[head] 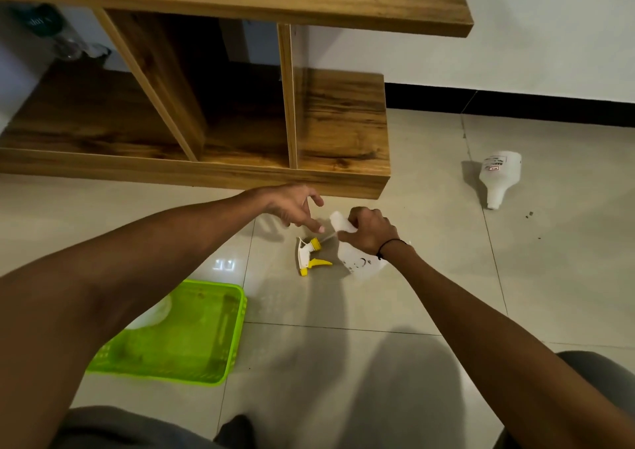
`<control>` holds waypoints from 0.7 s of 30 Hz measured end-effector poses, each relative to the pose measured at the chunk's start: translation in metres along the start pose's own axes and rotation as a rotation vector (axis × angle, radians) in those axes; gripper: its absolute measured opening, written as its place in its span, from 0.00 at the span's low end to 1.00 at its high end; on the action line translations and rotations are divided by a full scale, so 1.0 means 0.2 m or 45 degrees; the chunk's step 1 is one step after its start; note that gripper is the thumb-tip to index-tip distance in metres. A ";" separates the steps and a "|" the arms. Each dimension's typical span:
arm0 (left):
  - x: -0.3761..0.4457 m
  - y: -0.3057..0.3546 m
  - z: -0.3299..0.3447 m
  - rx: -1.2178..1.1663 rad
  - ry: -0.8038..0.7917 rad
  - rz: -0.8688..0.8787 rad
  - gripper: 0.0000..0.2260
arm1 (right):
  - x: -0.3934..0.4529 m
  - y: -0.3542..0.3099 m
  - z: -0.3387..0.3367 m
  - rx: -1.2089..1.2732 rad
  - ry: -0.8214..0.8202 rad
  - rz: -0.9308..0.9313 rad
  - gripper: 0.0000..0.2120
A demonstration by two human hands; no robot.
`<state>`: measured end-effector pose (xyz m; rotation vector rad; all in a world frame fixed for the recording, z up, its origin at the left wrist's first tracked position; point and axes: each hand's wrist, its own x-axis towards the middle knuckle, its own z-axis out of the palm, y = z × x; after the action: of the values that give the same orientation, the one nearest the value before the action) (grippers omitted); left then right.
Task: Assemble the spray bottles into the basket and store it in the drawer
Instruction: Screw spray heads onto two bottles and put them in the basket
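Observation:
My right hand (pixel 369 234) grips the neck of a white bottle (pixel 360 259) that is tilted on the tiled floor, mouth pointing up-left. Just left of it lies a white and yellow spray head (pixel 309 254) on the floor. My left hand (pixel 295 208) hovers above the spray head with fingers spread, holding nothing. A second white bottle (pixel 498 177) lies on its side at the right, without a head. The green basket (pixel 220 356) sits at lower left; a white bottle (pixel 154 313) lies in it, mostly hidden by my left arm.
A low wooden cabinet (pixel 213 170) with open compartments stands directly ahead, its bottom edge close to my hands. A white wall with a black baseboard (pixel 515 103) runs at the right. My knees are at the bottom edge.

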<state>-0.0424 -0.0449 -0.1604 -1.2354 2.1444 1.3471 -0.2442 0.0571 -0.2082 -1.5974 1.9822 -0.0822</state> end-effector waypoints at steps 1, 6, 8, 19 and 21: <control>0.01 0.00 0.01 -0.027 -0.020 -0.024 0.42 | 0.01 -0.02 -0.02 0.124 0.039 0.015 0.19; 0.05 -0.01 0.09 -0.212 -0.021 -0.097 0.49 | 0.05 -0.13 -0.04 0.805 0.139 0.078 0.19; 0.07 -0.01 0.10 -0.233 0.049 -0.070 0.45 | 0.06 -0.17 -0.02 1.084 0.117 0.159 0.20; 0.00 -0.19 -0.01 0.252 0.217 -0.080 0.32 | 0.08 -0.08 0.11 0.449 0.119 -0.269 0.13; -0.02 -0.23 -0.02 0.292 0.223 -0.103 0.33 | 0.07 -0.10 0.18 0.009 0.023 -0.413 0.21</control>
<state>-0.0031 -0.0546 -0.1813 -1.3719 2.2629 0.9606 -0.2117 0.0505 -0.2364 -1.9058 1.7167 -0.2302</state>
